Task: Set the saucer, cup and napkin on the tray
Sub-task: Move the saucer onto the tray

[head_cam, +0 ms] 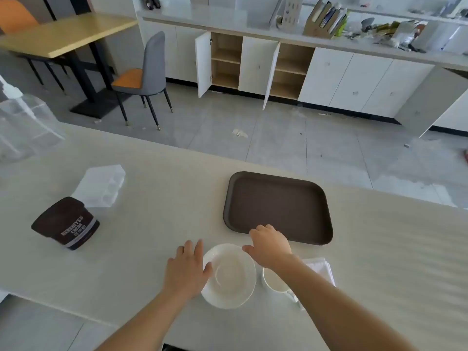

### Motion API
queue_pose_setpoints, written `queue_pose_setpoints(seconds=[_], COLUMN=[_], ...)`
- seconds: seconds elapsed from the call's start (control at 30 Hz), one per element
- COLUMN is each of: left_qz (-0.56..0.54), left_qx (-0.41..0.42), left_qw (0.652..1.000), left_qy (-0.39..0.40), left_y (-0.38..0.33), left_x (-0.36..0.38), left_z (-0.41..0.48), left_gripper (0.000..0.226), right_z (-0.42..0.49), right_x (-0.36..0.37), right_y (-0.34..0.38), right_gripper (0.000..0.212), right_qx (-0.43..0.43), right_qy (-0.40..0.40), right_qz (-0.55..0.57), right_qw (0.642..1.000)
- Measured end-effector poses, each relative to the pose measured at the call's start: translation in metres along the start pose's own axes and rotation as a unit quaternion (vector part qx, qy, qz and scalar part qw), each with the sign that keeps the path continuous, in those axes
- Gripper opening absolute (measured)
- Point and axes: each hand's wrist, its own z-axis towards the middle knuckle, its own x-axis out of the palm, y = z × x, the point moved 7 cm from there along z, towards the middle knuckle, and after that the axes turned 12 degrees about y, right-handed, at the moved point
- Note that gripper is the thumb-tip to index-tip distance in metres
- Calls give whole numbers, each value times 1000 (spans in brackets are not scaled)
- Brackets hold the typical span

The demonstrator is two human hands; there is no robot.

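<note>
A white saucer (229,276) lies on the pale counter near its front edge. My left hand (188,266) rests flat at the saucer's left rim, fingers apart, thumb touching the rim. My right hand (269,245) hovers at the saucer's upper right rim, fingers spread, holding nothing. A white cup (273,281) stands just right of the saucer, partly hidden under my right forearm. A folded white napkin (320,268) lies right of the cup, also partly covered by the arm. The dark brown tray (278,206) sits bare just beyond my right hand.
A dark cocoa tub (67,224) lies tilted on the counter at the left, with a clear plastic box (101,184) behind it. A clear dispenser bottle (22,122) stands at the far left. The counter's far edge drops to the floor beyond the tray.
</note>
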Motion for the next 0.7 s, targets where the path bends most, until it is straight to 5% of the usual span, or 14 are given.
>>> queue_pose_setpoints(seconds=[0.2, 0.7], left_qz=[-74, -293], left_qx=[-8, -32], left_qw=[997, 955], left_qy=[22, -6], left_y=[0, 5], left_x=[9, 26], left_z=[-1, 0], left_gripper=[31, 20], right_z=[8, 18], right_x=[22, 37], right_y=[2, -5], right_gripper=[26, 15], right_qx=[9, 49], right_qy=[64, 112], right_qz=[-26, 35], right_qw=[998, 992])
